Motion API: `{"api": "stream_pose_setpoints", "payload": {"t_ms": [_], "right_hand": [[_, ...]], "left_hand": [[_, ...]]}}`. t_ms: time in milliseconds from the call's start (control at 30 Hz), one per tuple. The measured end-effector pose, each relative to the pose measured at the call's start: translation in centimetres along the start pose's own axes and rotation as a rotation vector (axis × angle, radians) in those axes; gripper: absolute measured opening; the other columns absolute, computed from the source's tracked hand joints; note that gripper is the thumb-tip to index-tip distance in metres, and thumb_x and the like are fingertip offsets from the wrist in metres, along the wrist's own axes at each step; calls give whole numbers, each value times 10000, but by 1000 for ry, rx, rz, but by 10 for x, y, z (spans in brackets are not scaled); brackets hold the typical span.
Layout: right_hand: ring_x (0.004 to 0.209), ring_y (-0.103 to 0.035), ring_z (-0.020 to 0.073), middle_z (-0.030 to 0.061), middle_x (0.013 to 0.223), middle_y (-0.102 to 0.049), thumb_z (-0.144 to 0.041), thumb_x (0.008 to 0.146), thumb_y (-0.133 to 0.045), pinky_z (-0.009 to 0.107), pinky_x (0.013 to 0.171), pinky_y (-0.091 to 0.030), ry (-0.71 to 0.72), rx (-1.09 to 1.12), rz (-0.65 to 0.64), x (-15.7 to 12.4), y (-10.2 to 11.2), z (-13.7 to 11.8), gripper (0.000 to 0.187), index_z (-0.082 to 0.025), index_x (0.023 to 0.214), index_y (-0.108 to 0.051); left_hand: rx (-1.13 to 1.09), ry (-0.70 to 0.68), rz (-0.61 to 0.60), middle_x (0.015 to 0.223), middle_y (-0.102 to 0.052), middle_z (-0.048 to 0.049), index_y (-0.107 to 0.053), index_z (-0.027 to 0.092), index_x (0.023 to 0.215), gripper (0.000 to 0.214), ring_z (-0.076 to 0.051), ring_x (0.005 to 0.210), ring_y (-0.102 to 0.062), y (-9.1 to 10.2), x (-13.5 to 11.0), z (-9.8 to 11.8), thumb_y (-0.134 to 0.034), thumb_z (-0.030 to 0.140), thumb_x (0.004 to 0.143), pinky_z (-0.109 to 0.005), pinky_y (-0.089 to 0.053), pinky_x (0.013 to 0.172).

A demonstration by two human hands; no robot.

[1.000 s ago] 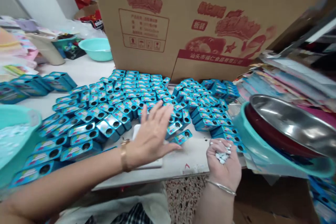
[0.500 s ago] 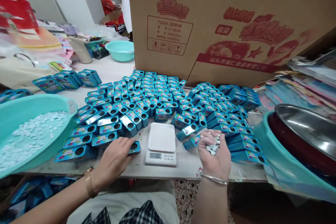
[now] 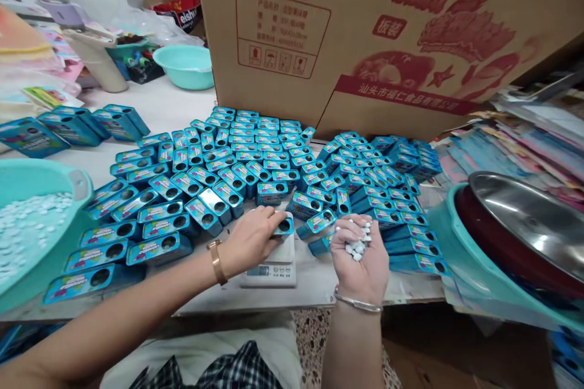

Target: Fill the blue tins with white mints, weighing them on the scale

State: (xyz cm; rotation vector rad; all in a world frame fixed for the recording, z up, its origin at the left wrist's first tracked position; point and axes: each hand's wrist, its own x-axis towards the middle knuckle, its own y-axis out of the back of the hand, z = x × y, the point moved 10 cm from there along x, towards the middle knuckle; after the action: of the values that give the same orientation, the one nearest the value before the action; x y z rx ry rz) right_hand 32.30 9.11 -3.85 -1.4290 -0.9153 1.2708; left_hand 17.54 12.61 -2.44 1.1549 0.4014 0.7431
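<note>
My left hand [image 3: 253, 240] is closed over a small blue tin [image 3: 283, 226] with a round dark hole in its top. That tin is over the platform of a white digital scale [image 3: 269, 275]; whether it rests there I cannot tell. Palm up, my right hand [image 3: 360, 261] cups a heap of small pale candies [image 3: 358, 247], its fingers curled over them. Many more blue tins [image 3: 166, 246] stand in close rows behind and on both sides of the scale. Loose pale candies [image 3: 34, 219] lie in a large turquoise basin [image 3: 84, 185] at the left.
A big cardboard carton [image 3: 274, 88] stands behind the tins. At the right, a steel bowl [image 3: 538, 219] sits over a dark red one in a turquoise basin [image 3: 444, 225], near stacked printed sheets [image 3: 493, 146]. A smaller turquoise bowl [image 3: 185, 67] is at the back left.
My left hand has carried the tin rightward from beside the scale to over its platform. My right hand still cups the candies. The view has shifted somewhat.
</note>
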Motion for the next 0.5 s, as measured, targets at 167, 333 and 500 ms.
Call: {"api": "stream_pose_setpoints", "payload": {"t_ms": [167, 333, 500], "right_hand": [[578, -441, 59, -40, 720, -468, -282, 921, -446, 159, 505, -452, 60, -116, 20, 15, 2, 6, 139, -196, 816, -476], [590, -441, 63, -47, 717, -463, -310, 901, -495, 170, 513, -445, 115, -236, 14, 28, -2, 19, 135, -200, 821, -501], [582, -438, 56, -51, 719, -466, -313, 891, -518, 159, 502, -416, 144, -314, -7, 33, -7, 34, 137, -202, 812, -507]], "left_hand": [[-161, 45, 225, 1443, -373, -118, -199, 207, 1460, 852, -275, 1324, -351, 48, -24, -12, -681, 405, 786, -439, -340, 1097], [-273, 193, 351, 1440, -413, -74, -282, 272, 1437, 755, -273, 1323, -390, 71, -58, -41, -651, 457, 805, -469, -322, 1114], [-319, 228, 321, 1408, -454, -68, -358, 274, 1401, 647, -261, 1302, -417, 57, -68, -52, -624, 432, 833, -447, -344, 1101]]}}
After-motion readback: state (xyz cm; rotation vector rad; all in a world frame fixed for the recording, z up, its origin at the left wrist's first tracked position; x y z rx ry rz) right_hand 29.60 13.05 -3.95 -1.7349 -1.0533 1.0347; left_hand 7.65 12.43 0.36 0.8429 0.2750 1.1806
